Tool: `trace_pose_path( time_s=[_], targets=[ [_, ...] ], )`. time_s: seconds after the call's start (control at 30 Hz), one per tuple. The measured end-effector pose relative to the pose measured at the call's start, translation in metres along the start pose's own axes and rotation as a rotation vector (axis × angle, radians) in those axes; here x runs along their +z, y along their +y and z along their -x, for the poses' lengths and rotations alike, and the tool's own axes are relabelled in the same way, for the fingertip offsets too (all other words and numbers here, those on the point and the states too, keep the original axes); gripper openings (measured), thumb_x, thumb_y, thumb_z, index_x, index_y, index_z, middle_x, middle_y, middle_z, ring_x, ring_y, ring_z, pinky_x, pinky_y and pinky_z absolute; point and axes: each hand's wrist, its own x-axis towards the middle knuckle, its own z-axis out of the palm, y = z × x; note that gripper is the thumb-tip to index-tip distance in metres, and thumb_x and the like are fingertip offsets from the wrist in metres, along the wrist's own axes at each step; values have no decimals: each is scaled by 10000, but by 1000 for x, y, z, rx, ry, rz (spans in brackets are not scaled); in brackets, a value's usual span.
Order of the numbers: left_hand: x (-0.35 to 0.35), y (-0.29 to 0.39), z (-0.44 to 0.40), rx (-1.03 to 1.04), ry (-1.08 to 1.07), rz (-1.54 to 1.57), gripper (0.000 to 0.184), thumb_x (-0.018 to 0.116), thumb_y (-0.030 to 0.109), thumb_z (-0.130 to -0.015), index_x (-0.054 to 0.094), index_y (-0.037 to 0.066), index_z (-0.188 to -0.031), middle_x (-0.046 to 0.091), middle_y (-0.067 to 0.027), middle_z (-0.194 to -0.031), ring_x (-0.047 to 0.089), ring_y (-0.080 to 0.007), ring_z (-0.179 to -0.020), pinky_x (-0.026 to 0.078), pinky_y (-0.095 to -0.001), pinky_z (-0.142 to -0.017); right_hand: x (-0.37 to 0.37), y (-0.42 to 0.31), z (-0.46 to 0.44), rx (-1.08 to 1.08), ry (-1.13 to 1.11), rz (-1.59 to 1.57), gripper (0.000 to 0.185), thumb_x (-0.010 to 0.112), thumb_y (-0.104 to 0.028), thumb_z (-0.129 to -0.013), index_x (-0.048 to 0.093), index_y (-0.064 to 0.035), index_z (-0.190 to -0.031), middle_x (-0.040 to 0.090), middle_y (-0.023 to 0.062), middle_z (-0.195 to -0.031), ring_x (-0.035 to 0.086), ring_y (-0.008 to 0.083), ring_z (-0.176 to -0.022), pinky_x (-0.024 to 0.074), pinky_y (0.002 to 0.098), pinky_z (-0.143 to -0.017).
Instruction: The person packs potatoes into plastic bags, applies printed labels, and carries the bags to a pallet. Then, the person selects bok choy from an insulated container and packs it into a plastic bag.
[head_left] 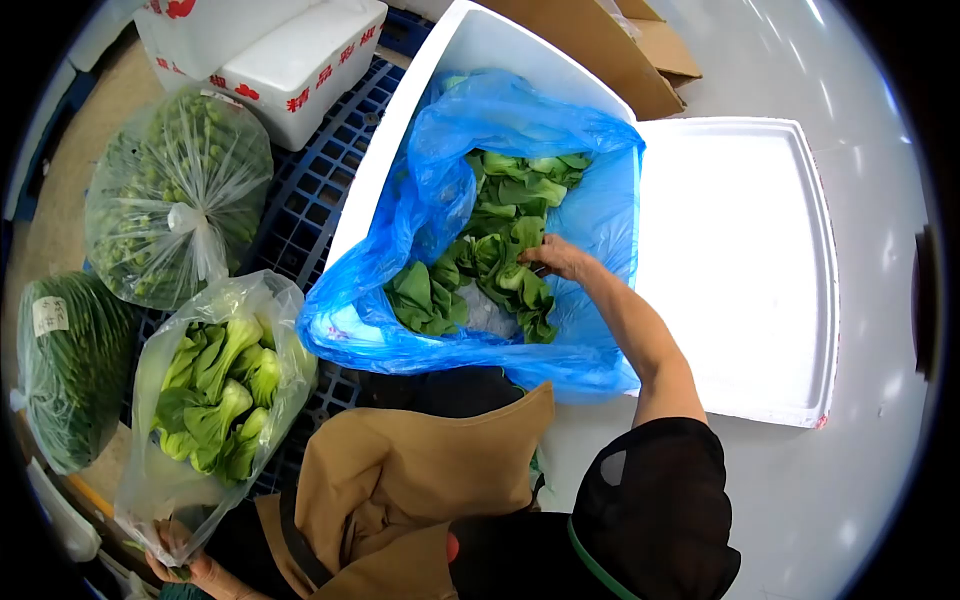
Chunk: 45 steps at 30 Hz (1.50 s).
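My right hand [556,258] reaches into a white foam box [462,38] lined with a blue plastic bag [600,215]. Its fingers are closed on a bok choy [515,265] in the leafy pile; the fingertips are partly hidden among the leaves. At the lower left, my left hand [185,560] grips the edge of a clear plastic bag [275,290]. Several bok choy [215,400] with pale green stems lie inside that bag.
Left of the box are a tied bag of green vegetables [150,220] and a bag of long green vegetables [75,370]. Blue pallets [310,185] lie beneath. A foam lid [740,270] is to the right, cardboard [570,45] behind, and a printed foam box [300,80] at upper left.
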Motion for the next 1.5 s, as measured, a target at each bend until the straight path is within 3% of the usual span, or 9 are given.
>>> trace_pose_path(
  time_s=[0.3, 0.53, 0.57, 0.7, 0.8, 1.07, 1.2, 1.3, 1.5],
  targets=[
    [6, -8, 4, 168, 112, -109, 230, 519, 130, -825, 434, -6, -991, 397, -41, -712, 350, -123, -589, 310, -263, -554, -26, -47, 78, -247, 327, -83, 277, 496, -121, -848, 548, 3, -1091, 611, 151, -998, 615, 265, -856, 534, 383, -650],
    [-7, -1, 7, 108, 93, -75, 278, 523, 128, -827, 444, -7, -1058, 429, -51, -706, 368, -123, -557, 317, -254, -505, -22, -47, 4, -481, 219, -960, 319, 468, -246, -909, 484, -93, -1188, 578, 68, -1084, 539, 254, -1043, 471, 456, -834],
    [-12, 2, 9, 99, 88, -69, 288, 522, 127, -828, 446, -8, -1071, 433, -52, -705, 370, -122, -551, 319, -253, -496, -3, -52, 2, -432, 415, -1040, 325, 520, -223, -885, 491, -87, -1178, 581, 65, -1057, 551, 254, -1001, 441, 436, -870],
    [8, -12, 8, 205, 125, -98, 336, 527, 115, -823, 440, -12, -1122, 442, -48, -695, 364, -110, -517, 312, -252, -456, -5, 30, -74, -892, 340, 258, 469, 612, -246, -824, 468, -70, -1233, 545, 122, -1132, 497, 282, -1044, 362, 377, -948],
    [-10, -5, 14, 206, 142, -76, 364, 537, 103, -812, 437, -5, -1146, 456, -49, -700, 372, -100, -494, 309, -241, -432, 39, 12, -7, -375, 144, 244, 528, 637, -177, -759, 475, -54, -1247, 523, 177, -1211, 472, 313, -1135, 358, 347, -962],
    [-9, -13, 16, 238, 275, -142, 279, 520, 214, -745, 491, -42, -852, 496, -107, -658, 465, -172, -493, 408, -281, -442, 66, 23, -17, -565, 586, 653, 529, 546, -45, -648, 554, -49, -1177, 613, 191, -1045, 594, 305, -936, 459, 356, -820],
    [22, -31, 8, 383, 526, -173, 194, 519, 136, -739, 550, -44, -806, 594, -128, -739, 570, -206, -604, 484, -309, -551, 49, -22, 38, -511, 425, 217, 457, 493, -31, -715, 565, 3, -1165, 643, 155, -1010, 606, 210, -876, 454, 292, -792],
    [31, -29, -4, 230, 367, -41, 231, 532, 171, -780, 557, -42, -864, 544, -62, -599, 459, -102, -412, 376, -224, -351, 48, -70, 114, -800, 528, 547, 473, 413, 84, -719, 553, 27, -1167, 595, 174, -1116, 570, 231, -1019, 431, 304, -892],
    [55, -33, -10, 262, 389, 109, 191, 479, 163, -865, 554, -10, -897, 485, -20, -542, 362, -55, -367, 299, -196, -315, 167, -177, 261, -1083, 163, 349, 443, 570, 17, -737, 528, 45, -1178, 579, 185, -1114, 578, 236, -993, 455, 316, -878]
  ],
)
